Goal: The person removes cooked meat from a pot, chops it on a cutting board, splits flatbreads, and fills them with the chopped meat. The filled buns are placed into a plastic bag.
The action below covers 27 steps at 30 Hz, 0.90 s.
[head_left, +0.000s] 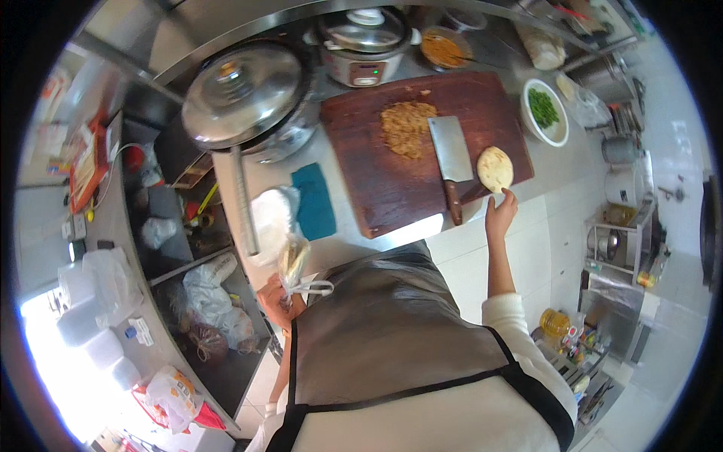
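**Reaching for flatbread at the cutting board**

Touching the round pale flatbread (495, 168) on the right near edge of the dark wooden cutting board (376, 181) with right hand (500, 214), fingers spread apart. Gripping a clear plastic bag of bread (292, 264) in left hand (280, 301), closed tight, at the left near the table (339, 237) edge. Steel cleaver (452, 154) lying just left of flatbread, beside chopped brown filling (407, 128).

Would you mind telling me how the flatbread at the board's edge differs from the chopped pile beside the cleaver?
The flatbread is one whole, pale, round piece; the chopped pile is loose, darker brown bits. The flatbread sits at the near right edge of the cutting board, touched by the right hand; the pile lies mid-board, untouched, left of the cleaver. Both rest on the same board.
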Tool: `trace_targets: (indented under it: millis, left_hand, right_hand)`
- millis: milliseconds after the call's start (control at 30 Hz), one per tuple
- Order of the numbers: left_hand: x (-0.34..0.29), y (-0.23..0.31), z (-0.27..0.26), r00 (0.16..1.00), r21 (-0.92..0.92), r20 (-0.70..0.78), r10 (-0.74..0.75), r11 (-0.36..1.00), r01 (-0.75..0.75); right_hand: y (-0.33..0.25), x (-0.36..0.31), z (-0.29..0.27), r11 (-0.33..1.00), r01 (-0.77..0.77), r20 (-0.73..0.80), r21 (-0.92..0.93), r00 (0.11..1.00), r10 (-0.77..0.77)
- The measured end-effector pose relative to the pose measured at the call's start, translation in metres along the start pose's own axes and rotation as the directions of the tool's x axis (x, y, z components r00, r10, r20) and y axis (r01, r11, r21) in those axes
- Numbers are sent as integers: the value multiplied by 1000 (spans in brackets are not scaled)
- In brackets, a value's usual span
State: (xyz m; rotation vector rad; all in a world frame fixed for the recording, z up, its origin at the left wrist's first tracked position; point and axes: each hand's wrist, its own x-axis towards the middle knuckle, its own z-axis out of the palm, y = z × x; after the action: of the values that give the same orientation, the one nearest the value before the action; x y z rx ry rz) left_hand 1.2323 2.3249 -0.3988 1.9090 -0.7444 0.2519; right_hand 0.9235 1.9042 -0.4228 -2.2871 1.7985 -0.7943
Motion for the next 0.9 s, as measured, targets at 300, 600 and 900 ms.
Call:
trace_targets:
  millis: [300, 600, 900]
  left_hand:
    - [21, -16, 160, 660, -357, -50, -750, 631, 689]
    - [-77, 140, 260, 855, 71, 74, -513, 858, 509]
    - [-25, 273, 517, 678, 436, 580, -452, 875, 210]
  right_hand:
    - [-42, 2, 42, 900, 435, 607, 40, 705, -368]
    - [0, 80, -43, 861, 105, 597, 497, 679, -427]
    - [89, 191, -95, 716, -129, 432, 686, 864, -257]
